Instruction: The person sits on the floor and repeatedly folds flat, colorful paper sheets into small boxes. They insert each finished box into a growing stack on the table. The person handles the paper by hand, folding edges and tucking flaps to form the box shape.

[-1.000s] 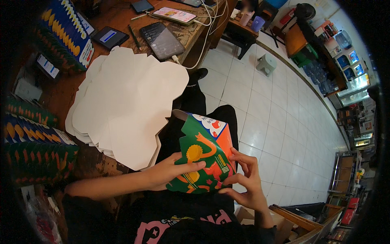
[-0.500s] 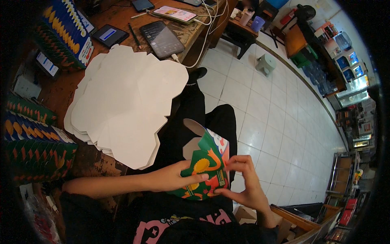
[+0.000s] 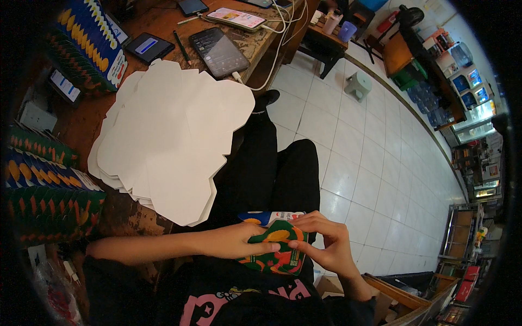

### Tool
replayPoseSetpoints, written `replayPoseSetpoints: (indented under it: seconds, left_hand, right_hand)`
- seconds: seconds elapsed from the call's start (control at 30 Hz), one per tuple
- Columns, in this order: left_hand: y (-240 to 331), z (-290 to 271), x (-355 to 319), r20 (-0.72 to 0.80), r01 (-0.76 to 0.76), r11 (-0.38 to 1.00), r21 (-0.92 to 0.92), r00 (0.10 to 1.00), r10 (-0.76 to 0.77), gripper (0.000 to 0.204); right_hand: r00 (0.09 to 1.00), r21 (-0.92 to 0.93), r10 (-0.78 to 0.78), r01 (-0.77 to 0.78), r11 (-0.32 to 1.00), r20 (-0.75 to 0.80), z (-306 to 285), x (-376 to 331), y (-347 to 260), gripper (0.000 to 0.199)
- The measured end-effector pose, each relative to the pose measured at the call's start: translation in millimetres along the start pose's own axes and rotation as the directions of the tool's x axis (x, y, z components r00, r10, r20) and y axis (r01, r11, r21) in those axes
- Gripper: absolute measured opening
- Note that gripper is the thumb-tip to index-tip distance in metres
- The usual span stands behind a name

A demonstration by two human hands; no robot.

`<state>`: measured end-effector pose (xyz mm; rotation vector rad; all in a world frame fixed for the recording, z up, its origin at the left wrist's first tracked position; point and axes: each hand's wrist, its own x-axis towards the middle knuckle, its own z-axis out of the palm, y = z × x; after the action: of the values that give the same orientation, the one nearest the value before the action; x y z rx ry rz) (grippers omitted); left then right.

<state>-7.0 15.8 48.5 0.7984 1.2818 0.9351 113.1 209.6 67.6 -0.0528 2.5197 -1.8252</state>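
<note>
Over my lap I hold a printed paper carton (image 3: 280, 262), green with orange and yellow shapes. A blue and white flap shows at its far side. My left hand (image 3: 236, 240) grips its left side, thumb on the printed face and the other fingers hidden behind. At the right side my right hand (image 3: 329, 239) pinches the card, thumb on the front and fingers over the upper edge. On the wooden table to the left lies a pile of flat white die-cut card blanks (image 3: 163, 136), plain side up.
Rows of nested green and blue cartons (image 3: 57, 209) stand at the left, with another row (image 3: 92, 49) at the back left. Several phones lie on the table, one a dark phone (image 3: 219, 51) with a white cable (image 3: 269, 79). A grey stool (image 3: 358, 86) stands on the tiled floor.
The carton's raised flap and upper panels have folded down, so it looks lower and more compact. My right hand has closed from a loose hold to a pinch on its upper right edge.
</note>
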Motion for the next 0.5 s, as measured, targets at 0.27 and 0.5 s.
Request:
replayPoseSetpoints:
  seconds: [0.27,0.5]
  left_hand:
    - [-3.8,-8.1,-7.1,0.072,0.057,0.561,-0.826,0.997,0.004,0.048]
    - [-6.6,0.6,-0.9,0.073,0.139,0.576,-0.806,0.988,-0.136,0.038]
  right_hand:
    - [0.968,0.413,0.096,0.007,0.911,-0.23,3.0,-11.1,0.5,0.021]
    - [0.971,-0.421,-0.237,0.204,0.884,-0.028,-3.8,-18.0,-13.0,0.042]
